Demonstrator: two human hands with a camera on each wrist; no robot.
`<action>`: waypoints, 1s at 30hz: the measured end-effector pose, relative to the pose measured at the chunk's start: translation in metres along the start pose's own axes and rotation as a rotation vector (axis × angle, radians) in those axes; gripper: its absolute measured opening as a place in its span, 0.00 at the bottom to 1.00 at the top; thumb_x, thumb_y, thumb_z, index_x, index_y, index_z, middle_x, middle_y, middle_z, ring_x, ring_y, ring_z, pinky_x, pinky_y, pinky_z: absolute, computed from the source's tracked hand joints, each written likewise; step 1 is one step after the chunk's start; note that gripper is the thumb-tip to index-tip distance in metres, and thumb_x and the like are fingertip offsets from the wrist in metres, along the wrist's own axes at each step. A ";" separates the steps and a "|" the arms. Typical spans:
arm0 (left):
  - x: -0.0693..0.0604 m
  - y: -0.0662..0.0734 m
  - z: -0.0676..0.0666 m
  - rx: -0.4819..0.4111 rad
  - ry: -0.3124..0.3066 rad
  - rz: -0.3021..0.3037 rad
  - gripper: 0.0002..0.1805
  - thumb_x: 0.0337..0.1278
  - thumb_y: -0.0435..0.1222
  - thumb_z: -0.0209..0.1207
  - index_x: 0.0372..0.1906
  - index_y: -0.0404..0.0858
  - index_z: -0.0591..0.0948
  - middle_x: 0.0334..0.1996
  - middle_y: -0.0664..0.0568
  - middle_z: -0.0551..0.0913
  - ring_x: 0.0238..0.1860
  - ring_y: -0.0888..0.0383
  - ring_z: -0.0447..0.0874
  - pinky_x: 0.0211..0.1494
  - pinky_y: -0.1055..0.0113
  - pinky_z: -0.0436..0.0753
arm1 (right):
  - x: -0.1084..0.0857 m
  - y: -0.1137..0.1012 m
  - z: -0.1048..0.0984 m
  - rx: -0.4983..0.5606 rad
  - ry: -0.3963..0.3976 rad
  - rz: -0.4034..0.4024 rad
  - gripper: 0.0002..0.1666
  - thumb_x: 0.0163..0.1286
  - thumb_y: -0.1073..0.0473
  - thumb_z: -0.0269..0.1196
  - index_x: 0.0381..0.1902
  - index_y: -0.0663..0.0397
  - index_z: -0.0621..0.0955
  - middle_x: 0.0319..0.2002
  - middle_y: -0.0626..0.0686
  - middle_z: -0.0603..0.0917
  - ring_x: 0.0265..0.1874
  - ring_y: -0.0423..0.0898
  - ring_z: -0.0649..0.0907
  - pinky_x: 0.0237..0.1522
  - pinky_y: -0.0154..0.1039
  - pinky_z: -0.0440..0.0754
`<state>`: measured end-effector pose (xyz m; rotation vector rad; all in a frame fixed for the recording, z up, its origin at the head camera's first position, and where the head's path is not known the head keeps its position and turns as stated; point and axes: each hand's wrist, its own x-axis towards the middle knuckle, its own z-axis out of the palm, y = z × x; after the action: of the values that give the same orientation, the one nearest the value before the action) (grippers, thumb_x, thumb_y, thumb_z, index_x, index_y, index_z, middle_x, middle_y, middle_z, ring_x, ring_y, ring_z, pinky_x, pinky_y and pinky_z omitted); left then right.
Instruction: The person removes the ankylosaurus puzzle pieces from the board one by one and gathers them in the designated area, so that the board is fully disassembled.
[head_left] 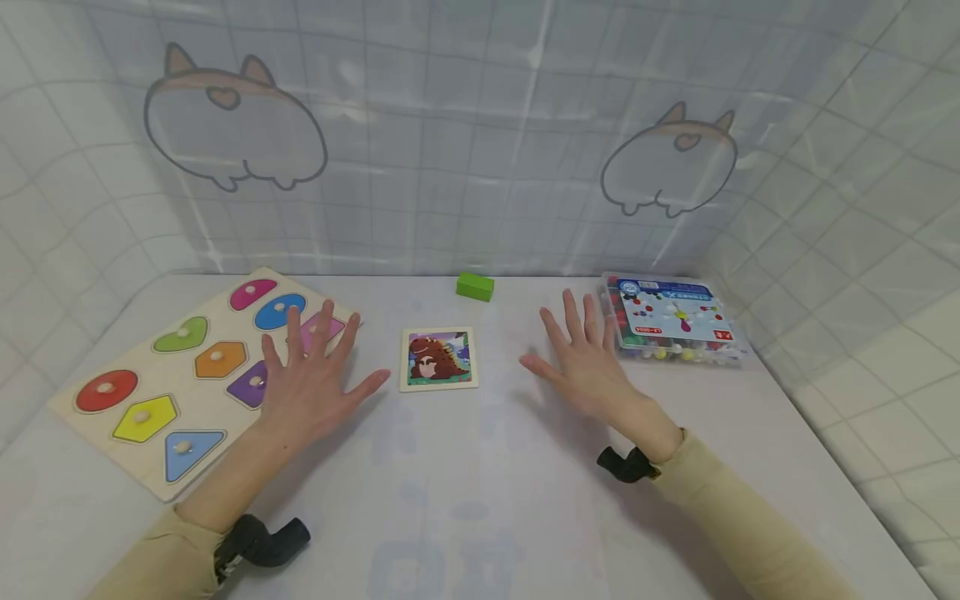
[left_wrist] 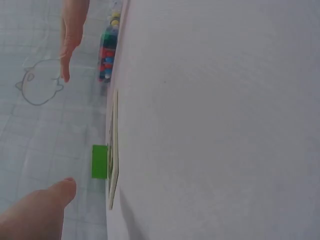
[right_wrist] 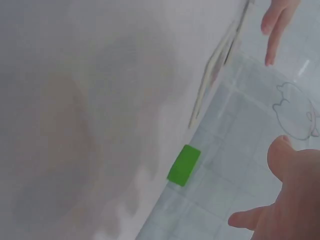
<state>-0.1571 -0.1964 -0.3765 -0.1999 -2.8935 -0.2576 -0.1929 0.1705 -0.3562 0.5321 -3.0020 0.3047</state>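
My left hand (head_left: 306, 387) is spread, palm down, over the right side of a wooden shape-puzzle board (head_left: 180, 333) and holds nothing. Part of the purple and pink pieces is hidden behind its fingers. Between the two hands lies a small square picture puzzle (head_left: 438, 358) showing a brown dinosaur. My right hand (head_left: 588, 367), also with fingers spread and nothing in it, hovers above the white table, just left of a clear plastic box (head_left: 675, 321) of colourful parts. Behind the picture puzzle sits a green block (head_left: 475, 287), which the right wrist view shows beyond the thumb.
A curtain (head_left: 465, 150) with a grid pattern and animal drawings hangs behind the table (head_left: 480, 467). The board's knobbed pieces include a red oval (head_left: 107, 391) and a blue piece (head_left: 193, 454). A black wrist mount (head_left: 262, 542) sits at the left sleeve, another mount (head_left: 628, 465) at the right.
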 end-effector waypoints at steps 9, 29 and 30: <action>0.004 0.019 0.007 -0.096 -0.170 0.071 0.51 0.66 0.64 0.51 0.81 0.40 0.47 0.80 0.38 0.44 0.78 0.32 0.43 0.72 0.25 0.42 | 0.009 -0.016 0.002 0.322 -0.055 -0.038 0.44 0.76 0.31 0.46 0.78 0.50 0.60 0.81 0.57 0.45 0.80 0.59 0.44 0.76 0.67 0.44; 0.000 0.045 0.028 -0.176 -0.318 0.332 0.38 0.73 0.51 0.52 0.77 0.35 0.58 0.79 0.42 0.54 0.79 0.44 0.50 0.78 0.41 0.55 | 0.053 -0.066 0.044 0.874 0.073 -0.041 0.22 0.82 0.51 0.48 0.57 0.58 0.81 0.54 0.55 0.84 0.53 0.51 0.82 0.62 0.49 0.78; 0.000 0.045 0.028 -0.175 -0.317 0.332 0.38 0.73 0.51 0.52 0.78 0.35 0.58 0.79 0.42 0.54 0.79 0.44 0.50 0.78 0.41 0.55 | 0.055 -0.069 0.046 0.872 0.072 -0.042 0.22 0.82 0.51 0.47 0.57 0.58 0.81 0.53 0.55 0.84 0.53 0.50 0.82 0.62 0.48 0.78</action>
<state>-0.1560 -0.1473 -0.3965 -0.8101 -3.0752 -0.4540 -0.2228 0.0791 -0.3825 0.5974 -2.6416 1.5999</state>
